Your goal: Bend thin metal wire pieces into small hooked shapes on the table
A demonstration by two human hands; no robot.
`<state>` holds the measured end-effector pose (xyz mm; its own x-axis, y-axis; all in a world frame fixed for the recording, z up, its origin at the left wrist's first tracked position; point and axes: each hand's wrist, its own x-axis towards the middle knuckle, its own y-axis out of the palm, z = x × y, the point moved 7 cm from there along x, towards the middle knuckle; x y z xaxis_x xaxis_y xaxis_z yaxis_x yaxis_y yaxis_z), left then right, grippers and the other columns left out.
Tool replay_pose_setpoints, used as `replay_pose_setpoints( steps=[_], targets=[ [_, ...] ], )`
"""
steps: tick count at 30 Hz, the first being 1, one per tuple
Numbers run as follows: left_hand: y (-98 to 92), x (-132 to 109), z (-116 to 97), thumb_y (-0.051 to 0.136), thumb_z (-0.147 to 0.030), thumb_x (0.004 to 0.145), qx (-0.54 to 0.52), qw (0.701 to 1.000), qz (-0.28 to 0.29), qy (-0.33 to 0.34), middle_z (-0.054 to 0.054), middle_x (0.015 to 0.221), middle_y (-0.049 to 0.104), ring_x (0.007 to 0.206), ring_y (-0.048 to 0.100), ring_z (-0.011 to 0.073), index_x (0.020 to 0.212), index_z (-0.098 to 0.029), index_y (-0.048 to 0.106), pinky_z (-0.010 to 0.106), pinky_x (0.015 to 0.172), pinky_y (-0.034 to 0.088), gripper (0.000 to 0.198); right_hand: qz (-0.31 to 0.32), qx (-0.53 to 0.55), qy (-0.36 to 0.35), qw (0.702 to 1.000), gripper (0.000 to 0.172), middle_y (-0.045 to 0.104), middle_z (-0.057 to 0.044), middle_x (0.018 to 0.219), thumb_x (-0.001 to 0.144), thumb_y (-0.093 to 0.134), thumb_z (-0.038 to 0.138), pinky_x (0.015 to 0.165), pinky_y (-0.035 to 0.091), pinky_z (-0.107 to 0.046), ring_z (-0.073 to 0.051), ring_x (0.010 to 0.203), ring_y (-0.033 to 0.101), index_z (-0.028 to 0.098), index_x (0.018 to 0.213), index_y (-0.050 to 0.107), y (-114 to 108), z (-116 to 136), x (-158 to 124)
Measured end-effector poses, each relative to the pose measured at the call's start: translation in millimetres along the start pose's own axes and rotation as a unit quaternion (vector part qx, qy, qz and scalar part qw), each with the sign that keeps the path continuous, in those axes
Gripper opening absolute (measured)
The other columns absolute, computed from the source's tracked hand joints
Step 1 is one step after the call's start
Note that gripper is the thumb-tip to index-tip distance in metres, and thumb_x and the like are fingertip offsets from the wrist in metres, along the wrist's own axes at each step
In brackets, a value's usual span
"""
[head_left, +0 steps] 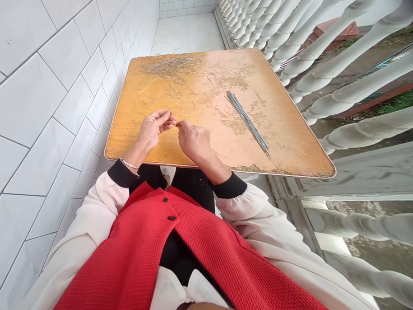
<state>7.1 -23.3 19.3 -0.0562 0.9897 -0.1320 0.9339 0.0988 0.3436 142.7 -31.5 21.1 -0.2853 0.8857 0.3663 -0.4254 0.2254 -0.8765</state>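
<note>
A tangle of thin wire [172, 65] lay at the far end of a worn wooden tabletop [288, 149] on a tiled balcony, with bent wire pieces [161, 101] scattered just beyond the hands and a bundle of straight metal rods [248, 122] lying slantwise to the right. A white tiled wall [59, 100] ran along the left, white balusters [332, 55] along the right. A person in a red waistcoat [166, 244] rested both forearms near the tabletop's near edge. The left hand [152, 128], a metal bangle [129, 164] at its wrist, turned partly palm-up, its grip curled; the right hand [193, 141], back upward, brought its fingertips [179, 124] almost against the left fingers. Whether either grip held a wire was too fine to tell.
</note>
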Motion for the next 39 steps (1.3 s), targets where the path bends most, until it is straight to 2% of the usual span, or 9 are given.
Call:
replay_pose_setpoints(
  steps=[5,7,10,12,15,18,22,31,39],
  targets=[
    [5.1,0.5,2.3,0.068,-0.023,0.097,-0.005,0.999,-0.017,0.03,0.0,0.086,0.077,0.083,0.075,0.0069,0.093,-0.016,0.068,0.018,0.083,0.057,0.008,-0.078,0.192,0.059,0.977,0.035,0.071,-0.006,0.073,0.107,0.035,0.036,0.066,0.042,-0.031,-0.02,0.066,0.066,0.018,0.103,0.065,2.7,-6.6,3.3],
    [7.1,3.4,2.6,0.068,-0.024,0.097,0.0,0.999,-0.019,0.044,0.001,0.089,0.077,0.088,0.076,0.0077,0.094,-0.017,0.068,0.018,0.085,0.057,0.008,-0.087,0.322,0.105,0.937,0.035,0.066,0.0,0.066,0.106,0.042,0.048,0.064,0.045,-0.029,-0.015,0.057,0.062,0.021,0.095,0.061,9.6,-9.5,4.2],
    [6.8,9.5,-0.9,0.07,-0.026,0.096,0.011,0.998,-0.018,0.061,0.0,0.089,0.077,0.089,0.075,0.0076,0.095,-0.017,0.068,0.018,0.085,0.056,0.009,-0.051,0.493,0.166,0.852,0.043,0.067,0.002,0.066,0.097,0.056,0.066,0.056,0.047,-0.026,-0.012,0.049,0.06,0.023,0.097,0.058,26.1,-11.7,3.9],
    [4.5,13.2,-6.2,0.071,-0.027,0.095,0.028,0.998,-0.012,0.061,0.0,0.086,0.076,0.084,0.074,0.0067,0.094,-0.016,0.068,0.018,0.083,0.056,0.011,0.001,0.537,0.165,0.827,0.051,0.07,0.001,0.07,0.086,0.068,0.071,0.055,0.049,-0.025,-0.012,0.051,0.063,0.022,0.1,0.061,31.7,-11.5,4.1],
    [3.5,15.8,-16.1,0.073,-0.028,0.094,0.076,0.996,0.021,0.043,0.0,0.08,0.075,0.074,0.072,0.0058,0.091,-0.015,0.069,0.018,0.077,0.055,0.013,0.052,0.538,0.146,0.829,0.057,0.075,-0.004,0.08,0.077,0.077,0.072,0.057,0.052,-0.025,-0.013,0.059,0.067,0.02,0.098,0.067,23.9,-18.4,7.4],
    [7.7,14.8,-22.4,0.073,-0.025,0.094,0.123,0.99,0.066,0.031,0.0,0.076,0.075,0.067,0.069,0.0052,0.089,-0.014,0.07,0.018,0.073,0.053,0.012,0.018,0.555,0.146,0.818,0.049,0.077,-0.006,0.094,0.083,0.076,0.066,0.064,0.053,-0.023,-0.012,0.073,0.069,0.02,0.099,0.071,2.0,-30.1,18.6],
    [18.0,10.9,-15.2,0.072,-0.021,0.093,0.158,0.979,0.13,0.013,0.0,0.072,0.075,0.061,0.067,0.0051,0.085,-0.013,0.07,0.018,0.066,0.051,0.011,0.021,0.579,0.148,0.802,0.037,0.078,-0.005,0.093,0.09,0.072,0.058,0.069,0.053,-0.024,-0.013,0.081,0.071,0.021,0.093,0.073,-13.4,-29.5,37.0],
    [16.4,5.5,2.8,0.073,-0.014,0.091,0.152,0.98,0.123,-0.031,0.0,0.066,0.073,0.054,0.066,0.0051,0.08,-0.012,0.069,0.016,0.057,0.048,0.012,-0.012,0.575,0.153,0.804,0.028,0.077,-0.004,0.081,0.092,0.071,0.049,0.055,0.043,-0.021,-0.009,0.064,0.063,0.021,0.09,0.072,-18.2,-43.3,40.1],
    [12.9,1.7,3.3,0.072,-0.012,0.089,0.191,0.972,0.138,-0.016,-0.001,0.063,0.071,0.051,0.064,0.0049,0.078,-0.012,0.07,0.016,0.054,0.047,0.011,0.04,0.631,0.164,0.757,0.027,0.067,0.0,0.062,0.096,0.068,0.04,0.043,0.035,-0.02,-0.006,0.043,0.047,0.018,0.079,0.067,-17.4,-40.4,40.0]
  ],
)
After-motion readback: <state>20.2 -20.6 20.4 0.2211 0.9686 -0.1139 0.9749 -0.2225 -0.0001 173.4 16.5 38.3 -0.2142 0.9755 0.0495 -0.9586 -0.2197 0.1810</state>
